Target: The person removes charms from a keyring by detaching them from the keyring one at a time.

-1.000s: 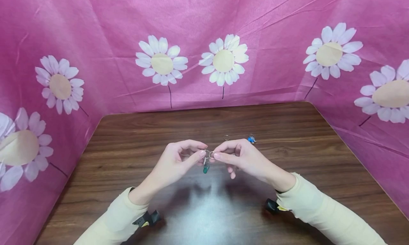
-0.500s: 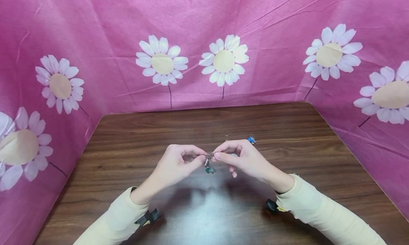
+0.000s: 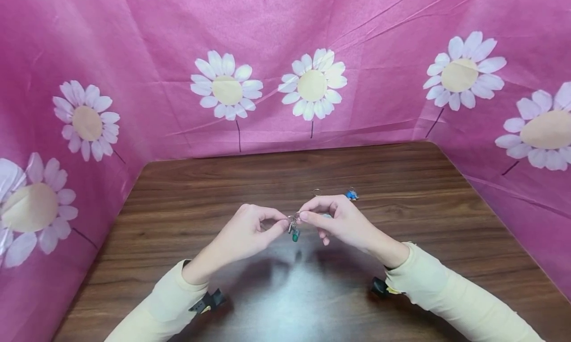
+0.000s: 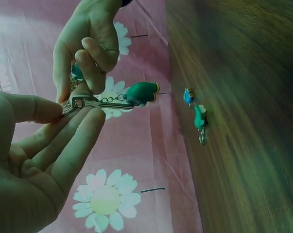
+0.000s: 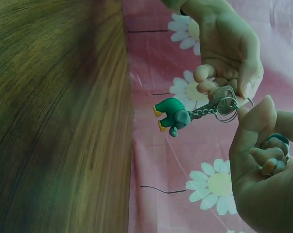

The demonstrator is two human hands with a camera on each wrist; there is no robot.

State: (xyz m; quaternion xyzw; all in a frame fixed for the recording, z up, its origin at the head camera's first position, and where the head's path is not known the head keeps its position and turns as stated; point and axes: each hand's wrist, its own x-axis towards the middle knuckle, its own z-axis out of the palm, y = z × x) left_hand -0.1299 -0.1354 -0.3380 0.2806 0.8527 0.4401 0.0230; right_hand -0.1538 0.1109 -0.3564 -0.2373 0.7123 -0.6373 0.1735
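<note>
In the head view my left hand (image 3: 254,233) and right hand (image 3: 336,218) meet fingertip to fingertip above the table. The left thumb and index finger pinch a key ring at the head of a silver key (image 4: 107,103). A green elephant charm (image 5: 171,114) with yellow feet dangles there on a short chain. Thin metal rings (image 5: 226,109) overlap between the two hands, and the right thumb and index finger pinch one ring's edge. Another elephant charm, grey and teal (image 5: 274,154), lies against the right palm, partly hidden by the fingers.
Beyond the right hand, a blue charm (image 3: 352,195) with a ring lies on the wooden table (image 3: 200,183). Near it is a green charm (image 4: 200,116), whose ring (image 3: 317,192) shows in the head view. Pink cloth with daisies (image 3: 312,84) walls the table's back and sides.
The green elephant and key have swung slightly right, from beside the left fingertips to between the hands. My left hand has dipped a little; the right hand keeps its place and grip.
</note>
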